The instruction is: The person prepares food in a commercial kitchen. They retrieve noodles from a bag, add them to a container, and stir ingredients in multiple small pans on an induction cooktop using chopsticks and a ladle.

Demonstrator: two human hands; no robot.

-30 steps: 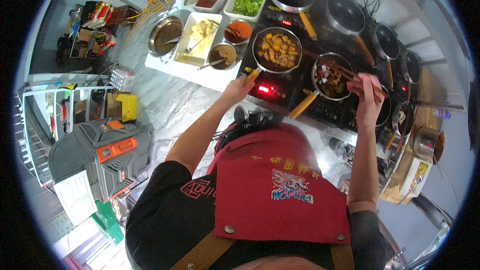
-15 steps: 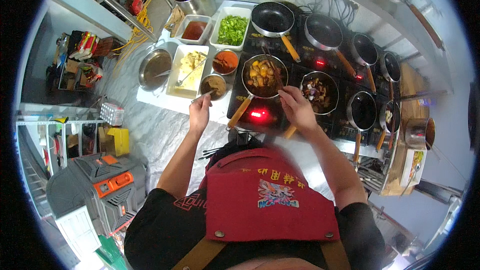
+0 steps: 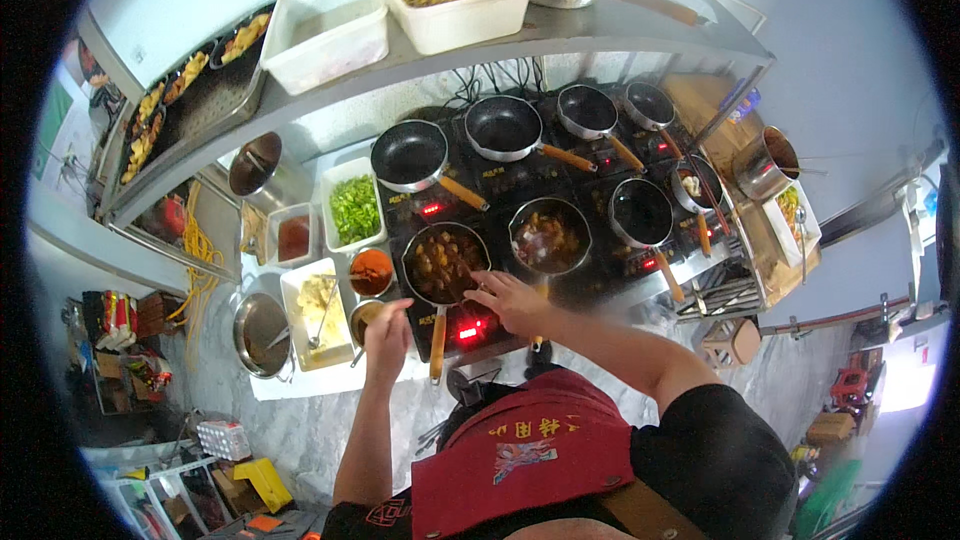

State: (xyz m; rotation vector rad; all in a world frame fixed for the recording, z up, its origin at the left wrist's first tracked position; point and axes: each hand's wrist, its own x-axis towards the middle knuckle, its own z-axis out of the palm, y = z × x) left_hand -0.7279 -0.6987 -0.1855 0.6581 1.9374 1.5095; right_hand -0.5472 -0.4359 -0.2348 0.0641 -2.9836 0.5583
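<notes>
My right hand (image 3: 508,302) is closed around dark brown chopsticks (image 3: 470,275), whose ends reach into a pan of browned chunks in dark sauce (image 3: 437,258); blur and the food hide their tips. My left hand (image 3: 388,340) is pinched on a spoon (image 3: 357,357); only its handle end shows, beside a small metal cup of brown powder (image 3: 364,316) that the fingers partly cover. Behind that cup stands a bowl of orange-red powder (image 3: 371,271). To the right, a second pan (image 3: 550,237) holds food in liquid with pale and reddish pieces on top.
Black induction cookers carry several more pans, including a black one (image 3: 410,155). On the left stand a tub of chopped green pepper (image 3: 354,208), a pale yellow food tray (image 3: 316,315) and a steel pot (image 3: 262,335). Overhead, a metal shelf (image 3: 440,55) holds white bins.
The view has turned up and to the right, bringing the overhead shelf into sight. My right hand still works the chopsticks in the same pan; my left hand stays by the powder cup.
</notes>
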